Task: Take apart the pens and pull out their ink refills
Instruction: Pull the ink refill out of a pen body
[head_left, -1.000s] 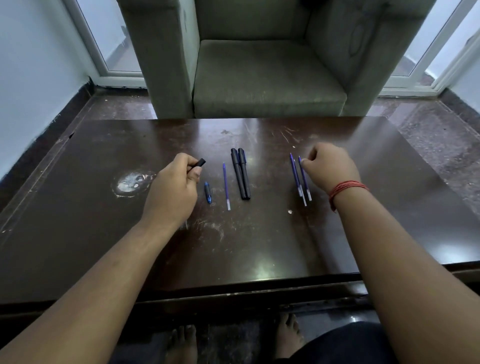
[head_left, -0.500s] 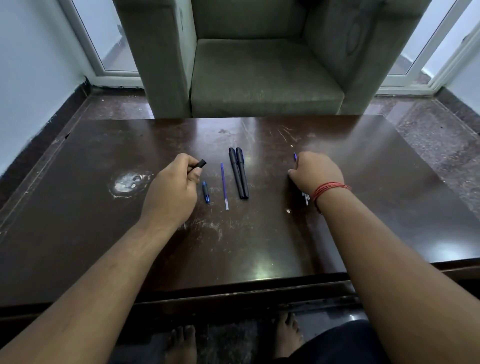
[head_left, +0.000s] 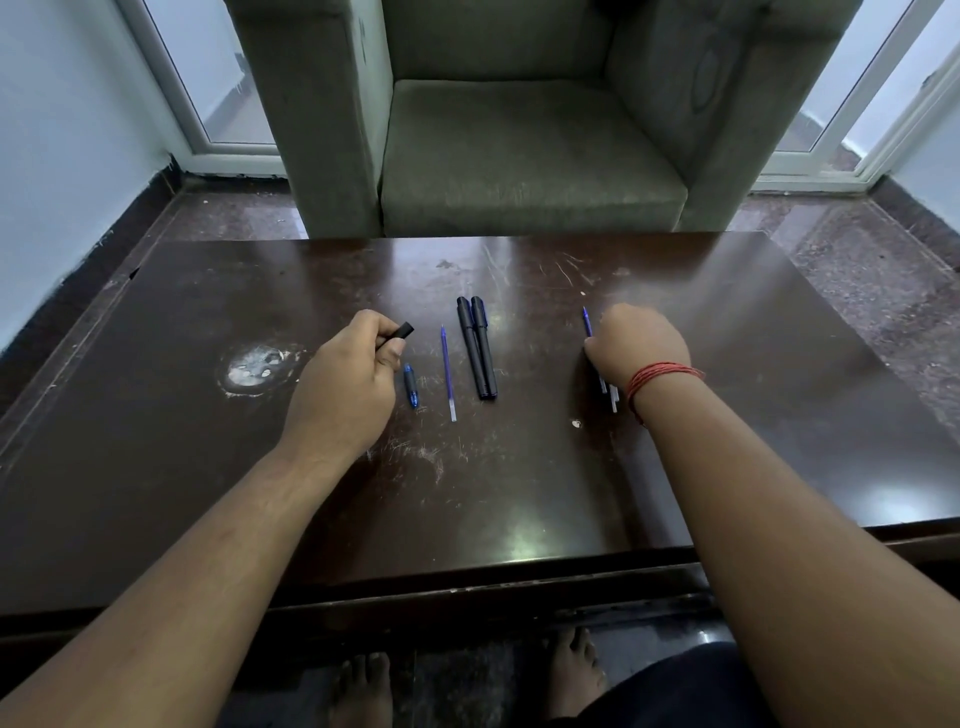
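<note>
While the left hand (head_left: 345, 387) grips a black pen barrel (head_left: 401, 331), the right hand (head_left: 641, 345) curls over two blue refills (head_left: 587, 321) on the table (head_left: 727, 441); two black pens (head_left: 478, 348) lie between.

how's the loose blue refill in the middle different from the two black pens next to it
The blue refill is one thin, bare translucent tube with a pale near end; the two black pens are thicker, opaque and still whole. The refill lies alone, while the pens lie side by side, touching. Both lie flat on the table, pointing roughly away from the person, and neither hand touches them.
</note>
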